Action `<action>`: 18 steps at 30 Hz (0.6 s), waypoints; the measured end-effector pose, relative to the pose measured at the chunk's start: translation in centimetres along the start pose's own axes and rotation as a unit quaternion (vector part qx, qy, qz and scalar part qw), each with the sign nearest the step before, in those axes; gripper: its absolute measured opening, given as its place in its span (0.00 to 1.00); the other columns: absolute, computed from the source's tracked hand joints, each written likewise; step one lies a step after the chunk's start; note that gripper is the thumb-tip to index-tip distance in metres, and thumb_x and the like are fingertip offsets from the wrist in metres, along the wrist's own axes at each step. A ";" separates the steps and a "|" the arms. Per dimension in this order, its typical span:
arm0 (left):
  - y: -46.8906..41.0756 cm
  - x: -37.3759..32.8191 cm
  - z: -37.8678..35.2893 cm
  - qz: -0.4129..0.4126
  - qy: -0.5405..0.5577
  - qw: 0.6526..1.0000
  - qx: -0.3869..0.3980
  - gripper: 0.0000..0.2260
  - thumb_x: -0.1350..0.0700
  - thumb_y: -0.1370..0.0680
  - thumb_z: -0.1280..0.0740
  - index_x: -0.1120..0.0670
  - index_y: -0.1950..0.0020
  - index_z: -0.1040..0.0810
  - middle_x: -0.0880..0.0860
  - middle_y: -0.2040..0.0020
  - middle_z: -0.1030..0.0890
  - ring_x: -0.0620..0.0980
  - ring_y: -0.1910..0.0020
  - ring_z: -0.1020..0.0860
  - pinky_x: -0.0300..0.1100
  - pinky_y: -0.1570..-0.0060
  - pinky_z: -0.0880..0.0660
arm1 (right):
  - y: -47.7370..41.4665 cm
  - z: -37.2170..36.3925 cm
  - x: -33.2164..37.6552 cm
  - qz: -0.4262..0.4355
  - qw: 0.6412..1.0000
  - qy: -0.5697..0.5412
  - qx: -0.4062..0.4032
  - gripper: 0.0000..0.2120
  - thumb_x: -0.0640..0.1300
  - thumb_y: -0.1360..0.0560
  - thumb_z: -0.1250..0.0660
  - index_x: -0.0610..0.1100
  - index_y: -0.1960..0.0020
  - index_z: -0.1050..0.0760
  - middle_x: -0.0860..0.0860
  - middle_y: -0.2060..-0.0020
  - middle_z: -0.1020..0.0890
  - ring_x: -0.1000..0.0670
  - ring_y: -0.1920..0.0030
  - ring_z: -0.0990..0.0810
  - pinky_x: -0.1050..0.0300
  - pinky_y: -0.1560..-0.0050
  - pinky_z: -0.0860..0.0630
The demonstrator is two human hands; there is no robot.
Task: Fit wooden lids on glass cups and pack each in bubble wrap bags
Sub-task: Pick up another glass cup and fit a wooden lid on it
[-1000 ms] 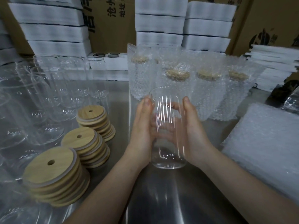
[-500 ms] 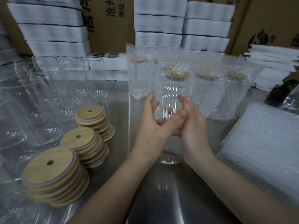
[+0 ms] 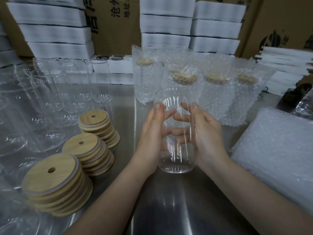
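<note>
Here we see a clear glass cup at the centre of the frame, clasped between both hands. The left hand holds its left wall and the right hand its right wall, each thumb on the near side close to the rim and the fingers curled round the far side, so neither hand is free. The cup's long axis stands upright, its bare mouth toward the top of the frame and leaning slightly away from us. The coming move, we judge, turns on this: the wooden lids stand in three stacks at lower left, well apart from the cup and on the left hand's side, so that hand is the nearer one for a lid. The flat bubble wrap bags lie at the right, nearer the right hand. Packed cups stand just behind, in the upper centre. We cannot tell whether the cup's base touches the tabletop or hangs just above it. The far fingers show only through the glass, bent by it, and the rim is faint against the packed cups. The empty glasses at left overlap too much to count, and a dark object at the right edge is cut off and unreadable.
</note>
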State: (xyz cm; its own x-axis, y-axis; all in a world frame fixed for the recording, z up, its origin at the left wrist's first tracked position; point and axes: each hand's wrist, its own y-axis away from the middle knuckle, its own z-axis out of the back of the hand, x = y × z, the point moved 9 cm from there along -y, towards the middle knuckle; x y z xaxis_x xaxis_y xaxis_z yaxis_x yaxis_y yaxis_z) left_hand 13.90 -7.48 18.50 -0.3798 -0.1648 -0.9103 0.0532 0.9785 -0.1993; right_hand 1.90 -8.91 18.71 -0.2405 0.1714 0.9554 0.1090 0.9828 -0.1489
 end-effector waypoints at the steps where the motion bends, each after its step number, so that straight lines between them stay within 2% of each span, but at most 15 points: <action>1: 0.0 0.2 -0.3 0.008 0.019 1.000 0.019 0.28 0.31 0.27 0.44 0.44 0.36 0.23 0.44 0.43 0.18 0.53 0.50 0.16 0.57 0.53 0.19 | 0.0 -0.1 -0.2 -0.010 1.000 -0.008 0.005 0.14 0.54 0.19 0.39 0.49 0.46 0.18 0.49 0.59 0.14 0.49 0.70 0.17 0.59 0.77 0.26; 3: -0.1 0.5 -0.5 0.020 0.032 0.998 0.045 0.23 0.32 0.27 0.46 0.39 0.44 0.18 0.42 0.49 0.15 0.51 0.49 0.17 0.58 0.51 0.21 | 0.0 -0.7 -1.2 -0.056 0.998 -0.032 0.027 0.16 0.56 0.18 0.41 0.49 0.44 0.19 0.49 0.61 0.16 0.53 0.71 0.20 0.60 0.76 0.26; 5: -0.3 0.8 0.0 0.020 0.024 0.999 0.034 0.24 0.33 0.26 0.47 0.41 0.39 0.21 0.45 0.44 0.16 0.50 0.44 0.18 0.55 0.44 0.21 | 0.0 -1.5 -2.1 -0.100 0.992 -0.048 0.053 0.19 0.59 0.18 0.45 0.50 0.43 0.20 0.48 0.59 0.16 0.54 0.68 0.19 0.59 0.73 0.23; 7: -0.6 0.3 0.7 -0.011 0.008 1.000 0.012 0.24 0.35 0.26 0.46 0.41 0.34 0.28 0.51 0.35 0.21 0.49 0.39 0.21 0.53 0.39 0.23 | 0.1 -2.4 -2.4 -0.117 0.987 -0.065 0.095 0.22 0.64 0.20 0.47 0.52 0.39 0.23 0.44 0.50 0.15 0.50 0.57 0.15 0.55 0.60 0.17; 8: -0.6 -0.3 1.1 -0.041 -0.006 0.999 -0.006 0.22 0.36 0.26 0.45 0.41 0.34 0.29 0.49 0.34 0.23 0.45 0.37 0.22 0.51 0.37 0.24 | 0.1 -2.9 -2.4 -0.120 0.983 -0.074 0.120 0.25 0.67 0.23 0.46 0.54 0.36 0.26 0.44 0.46 0.16 0.45 0.49 0.15 0.50 0.52 0.16; 10: -0.7 -1.6 2.2 -0.098 -0.011 0.994 -0.055 0.19 0.41 0.26 0.41 0.45 0.37 0.27 0.46 0.37 0.22 0.41 0.39 0.22 0.44 0.40 0.24 | 0.3 -3.8 -2.2 -0.124 0.974 -0.085 0.170 0.32 0.73 0.34 0.39 0.60 0.34 0.30 0.42 0.43 0.17 0.39 0.43 0.17 0.40 0.46 0.19; 12: -0.6 -1.9 2.8 -0.111 0.024 0.989 -0.090 0.17 0.47 0.24 0.38 0.52 0.38 0.24 0.52 0.40 0.19 0.47 0.40 0.20 0.46 0.44 0.22 | 0.3 -4.1 -2.1 -0.107 0.973 -0.073 0.192 0.39 0.75 0.43 0.30 0.64 0.35 0.32 0.42 0.43 0.17 0.37 0.45 0.17 0.34 0.48 0.20; 15: 0.1 -2.0 1.8 -0.100 0.015 0.990 -0.098 0.13 0.51 0.20 0.39 0.52 0.38 0.22 0.50 0.43 0.17 0.43 0.47 0.17 0.39 0.55 0.20 | 0.0 -3.4 -1.2 -0.032 0.988 -0.014 0.150 0.44 0.74 0.44 0.26 0.63 0.33 0.34 0.45 0.48 0.15 0.40 0.51 0.15 0.37 0.52 0.20; 16: 0.4 -1.9 1.0 -0.095 -0.008 0.992 -0.084 0.14 0.48 0.20 0.39 0.51 0.37 0.23 0.47 0.44 0.17 0.40 0.49 0.17 0.36 0.57 0.21 | 0.1 -3.1 -0.9 -0.006 0.991 0.004 0.131 0.43 0.73 0.42 0.26 0.61 0.32 0.34 0.47 0.50 0.14 0.42 0.53 0.14 0.41 0.55 0.19; 18: 1.1 -1.7 -0.5 -0.095 -0.079 0.991 -0.050 0.26 0.38 0.24 0.35 0.50 0.30 0.29 0.42 0.40 0.20 0.33 0.48 0.20 0.30 0.55 0.23 | 0.2 -2.8 -0.3 0.034 0.995 0.015 0.095 0.40 0.67 0.38 0.29 0.54 0.31 0.34 0.52 0.54 0.14 0.48 0.56 0.14 0.51 0.61 0.19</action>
State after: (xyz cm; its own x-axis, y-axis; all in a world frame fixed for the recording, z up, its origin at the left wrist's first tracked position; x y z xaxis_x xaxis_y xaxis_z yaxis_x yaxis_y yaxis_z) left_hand 14.18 -6.10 20.06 -0.2238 -0.3560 -0.9073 -0.1004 0.9344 -0.3419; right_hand 4.65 -8.95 19.11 -0.2087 0.2393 0.9482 -0.0612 0.9645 -0.2569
